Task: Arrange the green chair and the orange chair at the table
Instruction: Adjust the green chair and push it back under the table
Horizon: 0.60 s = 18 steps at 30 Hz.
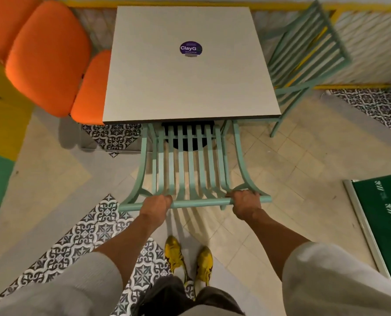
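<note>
**At the near edge of the table: both hands on the green chair's top rail**

At the near side of a square, pale grey table (190,87), a green chair (190,165) with a slatted back stands pushed in, its seat hidden under the tabletop and its back leaning toward the viewer. The person's left hand (157,202) is wrapped around the top rail toward its left end, fingers curled over the far side. The right hand (244,200) is closed around the same rail toward its right end. Both forearms reach forward from light-coloured sleeves.

The orange chair (51,58), padded, sits at the table's left side, its seat just beside the table edge and partly tucked beneath it. Another orange padded back shows at the top left corner. A second green slatted chair (308,53) stands at the table's right side, angled, close to the table edge.

A round purple sticker (190,48) reading "ClayG" lies on the middle of the tabletop, toward the far side. Below, two yellow shoes (190,258) stand on a floor of beige tiles (292,160) crossed by bands of blue-and-white patterned tiles. A dark green board (386,224) in a pale frame lies at the right edge.
</note>
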Available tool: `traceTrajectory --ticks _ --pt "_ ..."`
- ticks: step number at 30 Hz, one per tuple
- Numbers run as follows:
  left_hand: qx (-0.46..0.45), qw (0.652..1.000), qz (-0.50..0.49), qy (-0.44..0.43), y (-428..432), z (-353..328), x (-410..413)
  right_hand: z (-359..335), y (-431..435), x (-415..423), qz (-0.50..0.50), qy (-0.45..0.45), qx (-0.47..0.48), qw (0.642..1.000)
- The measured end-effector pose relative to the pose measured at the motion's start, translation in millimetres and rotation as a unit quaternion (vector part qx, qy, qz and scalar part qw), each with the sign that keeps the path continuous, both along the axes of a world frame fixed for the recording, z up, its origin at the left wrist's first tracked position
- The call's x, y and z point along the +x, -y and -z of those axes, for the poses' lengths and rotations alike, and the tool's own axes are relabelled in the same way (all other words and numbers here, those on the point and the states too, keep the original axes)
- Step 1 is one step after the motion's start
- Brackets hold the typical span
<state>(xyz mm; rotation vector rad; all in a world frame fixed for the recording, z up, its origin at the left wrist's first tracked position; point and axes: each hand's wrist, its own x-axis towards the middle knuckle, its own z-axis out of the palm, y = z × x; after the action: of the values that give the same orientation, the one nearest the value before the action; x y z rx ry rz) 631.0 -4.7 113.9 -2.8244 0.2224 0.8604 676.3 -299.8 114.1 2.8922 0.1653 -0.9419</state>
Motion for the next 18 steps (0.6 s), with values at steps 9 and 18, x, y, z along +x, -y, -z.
traceTrajectory --ticks 9,18 --pt "-0.001 0.998 -0.054 0.033 -4 -6 -13 -8 8 -1 0.003 0.021 -0.006 1.0" --pt "-0.001 0.993 -0.11 0.043 -13 -16 -33 -21 15 4 -0.006 -0.015 -0.009 1.0"
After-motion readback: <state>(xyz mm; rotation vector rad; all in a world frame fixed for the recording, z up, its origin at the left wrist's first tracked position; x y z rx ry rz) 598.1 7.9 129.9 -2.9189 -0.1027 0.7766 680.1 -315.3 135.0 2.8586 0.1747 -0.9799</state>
